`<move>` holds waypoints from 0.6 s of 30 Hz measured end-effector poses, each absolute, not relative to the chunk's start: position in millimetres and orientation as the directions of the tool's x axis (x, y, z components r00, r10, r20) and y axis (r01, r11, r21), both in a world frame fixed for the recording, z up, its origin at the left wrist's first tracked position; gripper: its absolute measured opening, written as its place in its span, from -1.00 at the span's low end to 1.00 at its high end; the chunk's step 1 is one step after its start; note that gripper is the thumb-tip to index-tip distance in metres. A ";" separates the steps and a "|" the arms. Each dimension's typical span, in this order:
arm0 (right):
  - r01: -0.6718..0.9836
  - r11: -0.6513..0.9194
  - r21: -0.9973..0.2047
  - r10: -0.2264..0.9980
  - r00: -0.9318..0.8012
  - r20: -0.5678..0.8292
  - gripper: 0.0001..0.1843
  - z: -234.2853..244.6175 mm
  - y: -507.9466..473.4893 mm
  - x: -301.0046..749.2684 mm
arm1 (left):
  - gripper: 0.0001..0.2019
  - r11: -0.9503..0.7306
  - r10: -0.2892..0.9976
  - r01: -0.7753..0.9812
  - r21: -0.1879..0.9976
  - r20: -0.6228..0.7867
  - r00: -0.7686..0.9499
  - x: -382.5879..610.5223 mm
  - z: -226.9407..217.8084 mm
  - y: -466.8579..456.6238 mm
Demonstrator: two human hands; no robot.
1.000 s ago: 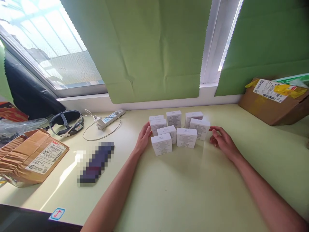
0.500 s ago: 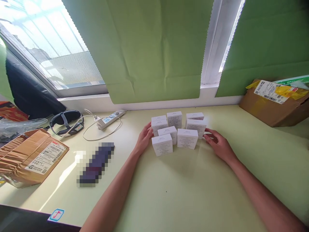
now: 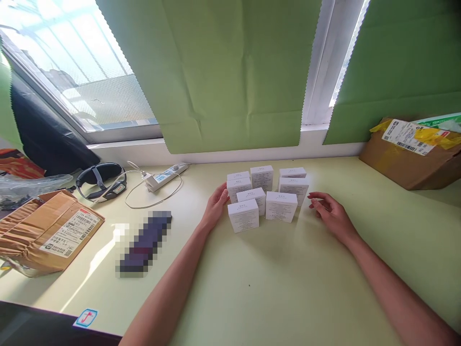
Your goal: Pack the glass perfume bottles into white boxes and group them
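Several small white boxes with fine printing stand upright in a loose cluster on the table [image 3: 266, 283]. Against the left side of the group, my left hand [image 3: 216, 204] rests with its fingers extended, touching or nearly touching a left box [image 3: 238, 185]; part of its fingertips is hidden. My right hand [image 3: 329, 211] is just off the right box [image 3: 294, 186], fingers loosely curved and apart, holding nothing. Nearest me are a front left box [image 3: 244, 218] and a front right box [image 3: 281, 209]. A middle box [image 3: 251, 198] and a back box [image 3: 262, 178] stand behind them.
Left of my arm lie a blurred dark flat object [image 3: 146, 247], a power strip [image 3: 167, 177] with a white cable, a head strap device [image 3: 101, 181] and an opened carton [image 3: 50, 230]. A taped carton [image 3: 414, 163] sits at the far right. Green blinds [image 3: 237, 77] hang behind.
My right hand has moved slightly right, away from the right box, leaving a small gap. My left hand and the boxes hold nearly the same places; the view shifted a little.
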State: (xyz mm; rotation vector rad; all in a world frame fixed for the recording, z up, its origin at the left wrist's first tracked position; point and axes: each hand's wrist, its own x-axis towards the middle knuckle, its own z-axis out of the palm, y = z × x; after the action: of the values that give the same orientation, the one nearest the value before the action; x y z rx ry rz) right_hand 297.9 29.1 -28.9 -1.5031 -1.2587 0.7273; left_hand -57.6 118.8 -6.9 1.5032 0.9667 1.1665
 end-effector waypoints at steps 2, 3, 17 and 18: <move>0.351 0.035 -0.936 0.950 0.280 0.141 -0.61 -30.3 29.7 298.2 | -0.45 -0.229 0.949 0.021 0.973 0.218 0.228 -58.2 -8.4 119.9; 0.352 0.032 -0.936 0.949 0.283 0.139 -0.60 -30.6 29.7 298.2 | -0.46 -0.235 0.948 0.021 0.972 0.224 0.226 -58.7 -9.4 120.6; 0.311 0.037 -0.950 0.944 0.301 0.136 -0.60 -29.9 29.1 301.1 | -0.50 -0.267 0.949 0.039 0.963 0.256 0.186 -61.9 -15.1 124.6; 0.311 0.037 -0.950 0.945 0.299 0.135 -0.60 -29.0 28.7 300.8 | -0.51 -0.268 0.948 0.039 0.963 0.256 0.188 -61.8 -14.8 124.3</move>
State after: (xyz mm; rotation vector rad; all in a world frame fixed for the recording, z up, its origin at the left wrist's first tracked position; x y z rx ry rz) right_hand 300.8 28.7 -29.0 -1.4943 -1.2143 0.7426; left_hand -61.8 124.3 -14.8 1.5308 0.9796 1.2286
